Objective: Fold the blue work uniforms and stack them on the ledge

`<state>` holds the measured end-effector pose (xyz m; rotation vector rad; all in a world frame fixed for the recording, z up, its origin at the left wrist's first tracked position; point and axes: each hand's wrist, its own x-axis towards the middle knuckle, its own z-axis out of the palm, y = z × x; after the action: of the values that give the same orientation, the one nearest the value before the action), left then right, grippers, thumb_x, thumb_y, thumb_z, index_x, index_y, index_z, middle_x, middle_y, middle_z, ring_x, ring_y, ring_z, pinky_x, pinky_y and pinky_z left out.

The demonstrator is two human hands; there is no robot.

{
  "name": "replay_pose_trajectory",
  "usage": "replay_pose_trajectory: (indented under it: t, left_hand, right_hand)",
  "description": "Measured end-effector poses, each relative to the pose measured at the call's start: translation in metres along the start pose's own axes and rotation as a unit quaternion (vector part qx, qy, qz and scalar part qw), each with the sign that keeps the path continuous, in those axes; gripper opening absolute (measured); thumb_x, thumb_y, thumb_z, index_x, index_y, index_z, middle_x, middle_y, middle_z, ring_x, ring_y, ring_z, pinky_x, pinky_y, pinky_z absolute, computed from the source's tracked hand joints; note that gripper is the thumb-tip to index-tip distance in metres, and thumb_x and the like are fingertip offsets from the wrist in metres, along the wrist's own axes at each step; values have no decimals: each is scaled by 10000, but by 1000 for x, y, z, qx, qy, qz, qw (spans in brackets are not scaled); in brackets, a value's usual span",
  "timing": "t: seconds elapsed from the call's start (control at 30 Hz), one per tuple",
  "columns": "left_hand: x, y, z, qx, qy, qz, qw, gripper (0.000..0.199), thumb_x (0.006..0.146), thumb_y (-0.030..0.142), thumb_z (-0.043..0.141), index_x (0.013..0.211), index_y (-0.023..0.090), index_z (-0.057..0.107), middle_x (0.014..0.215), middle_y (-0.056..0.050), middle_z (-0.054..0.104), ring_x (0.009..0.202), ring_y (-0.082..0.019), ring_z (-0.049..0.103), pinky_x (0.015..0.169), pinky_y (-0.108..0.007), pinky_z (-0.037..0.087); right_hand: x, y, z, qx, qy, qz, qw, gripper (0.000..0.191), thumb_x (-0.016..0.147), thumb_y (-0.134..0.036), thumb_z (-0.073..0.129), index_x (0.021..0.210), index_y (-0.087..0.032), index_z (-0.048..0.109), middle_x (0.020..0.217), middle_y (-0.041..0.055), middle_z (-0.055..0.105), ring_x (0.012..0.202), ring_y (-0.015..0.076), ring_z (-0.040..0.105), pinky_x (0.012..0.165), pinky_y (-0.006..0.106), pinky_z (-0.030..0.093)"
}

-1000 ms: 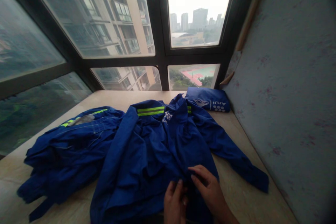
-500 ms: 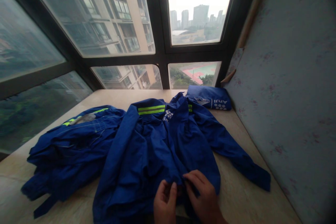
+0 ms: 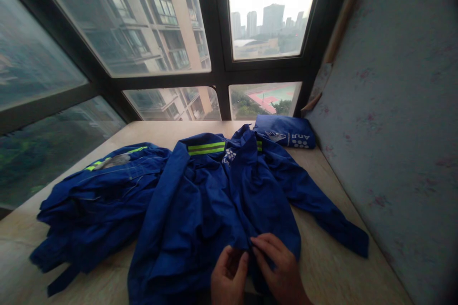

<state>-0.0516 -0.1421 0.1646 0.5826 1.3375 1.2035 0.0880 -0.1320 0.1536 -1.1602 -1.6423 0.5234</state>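
Note:
A blue work jacket (image 3: 207, 200) with a yellow-green reflective stripe and a white logo is spread on the stone-like ledge, its collar toward the window. Both hands are at the lower front edge of the jacket, close together. My left hand (image 3: 229, 274) pinches the cloth there with thumb and fingers. Just to its right, my right hand (image 3: 277, 264) has its fingers closed on the other front edge of the jacket. The fingertips hide the exact spot they grip. One sleeve stretches out to the right.
A second blue garment (image 3: 103, 200) with reflective stripes lies bunched on the left. A folded blue bundle with white lettering (image 3: 286, 132) sits at the back right. Dark-framed windows (image 3: 218, 57) rise behind the ledge (image 3: 343, 205); a papered wall (image 3: 393, 119) bounds the right.
My left hand has shifted slightly right, with its thumb closer to the right hand. The right hand stays nearly in place, and the jacket lies as before.

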Motion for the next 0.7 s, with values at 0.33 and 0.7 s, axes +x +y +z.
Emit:
replay_pose_trajectory:
  t: [0.33,0.7]
  left_hand:
    - [4,-6,3,48,-8,15,999,422,591,450,870,874,149,784,917,-116,777,915,-279,713,843,-314,559]
    - [10,-19,2,-51,-16,-75,996,568,513,497,909,918,134,745,841,-121,748,750,-236,702,667,-287,543]
  right_hand:
    - [2,-3,-3,27,-13,29,999,209,947,-182,541,1050,-233,716,906,43,681,832,153,672,746,241,565]
    - [-8,3,5,30,-39,43,998,237,960,-180,504,1061,-232,713,911,45,678,837,151,662,751,244,551]
